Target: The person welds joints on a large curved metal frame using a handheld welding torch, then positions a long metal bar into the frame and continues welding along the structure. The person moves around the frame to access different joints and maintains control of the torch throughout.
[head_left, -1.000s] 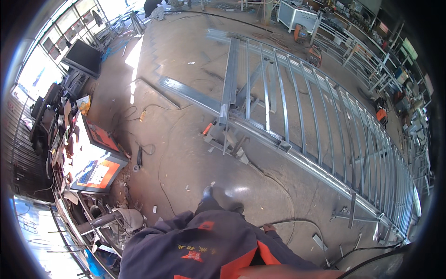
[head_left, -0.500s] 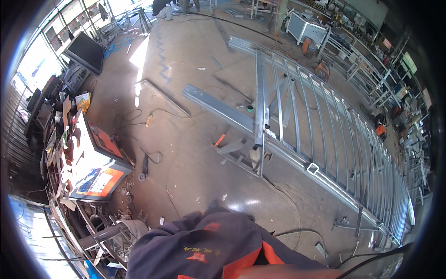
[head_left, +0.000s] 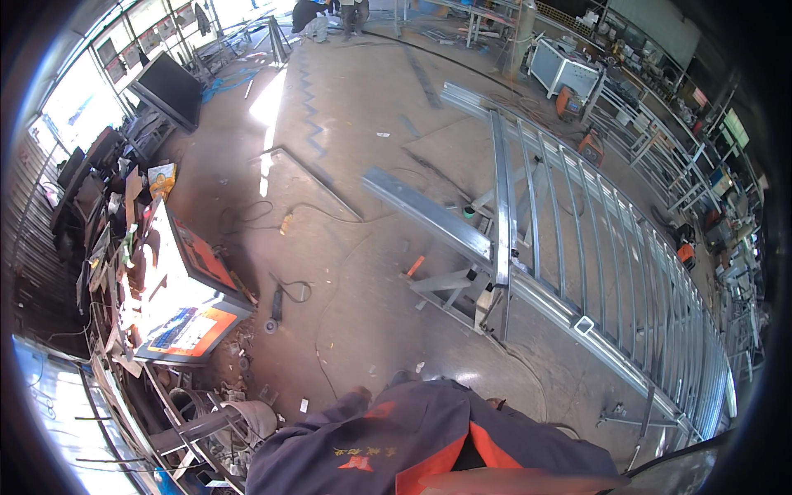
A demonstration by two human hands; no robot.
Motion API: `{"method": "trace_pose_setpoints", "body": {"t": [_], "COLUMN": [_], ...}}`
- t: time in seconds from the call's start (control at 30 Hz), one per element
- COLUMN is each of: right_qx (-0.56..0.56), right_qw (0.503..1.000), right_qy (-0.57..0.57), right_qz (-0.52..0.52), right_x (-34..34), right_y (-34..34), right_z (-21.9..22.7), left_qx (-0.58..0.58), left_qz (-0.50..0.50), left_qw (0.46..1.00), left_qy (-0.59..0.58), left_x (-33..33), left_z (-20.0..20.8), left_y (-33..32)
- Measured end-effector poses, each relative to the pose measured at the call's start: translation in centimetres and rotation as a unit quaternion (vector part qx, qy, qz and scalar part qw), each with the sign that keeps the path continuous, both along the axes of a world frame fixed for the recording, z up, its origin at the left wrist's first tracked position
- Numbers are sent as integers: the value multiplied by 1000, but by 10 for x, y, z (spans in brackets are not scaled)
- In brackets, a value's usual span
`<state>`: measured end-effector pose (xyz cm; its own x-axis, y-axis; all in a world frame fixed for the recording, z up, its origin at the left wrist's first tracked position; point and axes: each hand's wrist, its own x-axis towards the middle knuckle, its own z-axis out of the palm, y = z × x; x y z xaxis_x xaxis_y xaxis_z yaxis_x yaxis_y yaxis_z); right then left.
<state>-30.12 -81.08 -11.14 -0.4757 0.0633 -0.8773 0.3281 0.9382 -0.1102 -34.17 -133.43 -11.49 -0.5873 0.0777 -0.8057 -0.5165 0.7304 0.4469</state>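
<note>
A small brownish patch past the cuff of my dark jacket (head_left: 330, 437) looks like the edge of my left hand (head_left: 360, 392). Its fingers are hidden, so what it holds, if anything, does not show. My right hand is out of sight behind the jacket. Ahead and to the right stands a large silver metal frame (head_left: 569, 318) with many parallel bars, propped on a low trestle (head_left: 450, 285). A wide metal beam (head_left: 425, 213) sticks out from its left end. An angle grinder (head_left: 274, 315) lies on the floor to the left, apart from me.
Cluttered scrap and panels (head_left: 186, 330) line the left side. A thin metal bar (head_left: 318, 183) and cables lie on the floor. Orange machines (head_left: 591, 147) and a white cabinet (head_left: 563, 68) stand at the far right. Another person (head_left: 355, 15) is at the far end.
My view has shifted, so the frame, the beam and the floor items appear farther right and lower. Nothing has visibly been picked up or put down.
</note>
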Motion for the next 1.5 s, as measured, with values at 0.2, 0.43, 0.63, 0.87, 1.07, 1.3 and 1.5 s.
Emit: {"method": "trace_pose_setpoints", "body": {"t": [0.2, 0.43, 0.63, 0.87, 1.07, 1.3, 1.5], "right_qx": [-35, -67, -64, -33, -19, -7, -89], "right_qw": [986, 997, 998, 999, 999, 998, 972], "right_qy": [-11, -10, -13, -23, -17, 6, 180], "right_qz": [161, 24, 1, -8, -31, -61, -123], "right_x": [-52, -103, -132, -183, -260, -365, -453], "right_y": [9, -4, -5, -39, -151, -281, -353], "right_z": [-41, -36, -31, -31, -34, -39, 9], "left_qx": [10, 11, -28, -82, -66, -16, 21], "left_qz": [88, 169, 211, 234, 277, 253, 322], "left_qw": [995, 983, 975, 967, 958, 965, 944], "left_qy": [-51, -66, -61, -51, -39, -66, -69], "left_x": [-6, -27, -62, -132, -194, -286, -323], "left_z": [11, 19, 26, 16, -12, 0, -18], "left_y": [6, 22, 9, -47, -163, -272, -314]}}
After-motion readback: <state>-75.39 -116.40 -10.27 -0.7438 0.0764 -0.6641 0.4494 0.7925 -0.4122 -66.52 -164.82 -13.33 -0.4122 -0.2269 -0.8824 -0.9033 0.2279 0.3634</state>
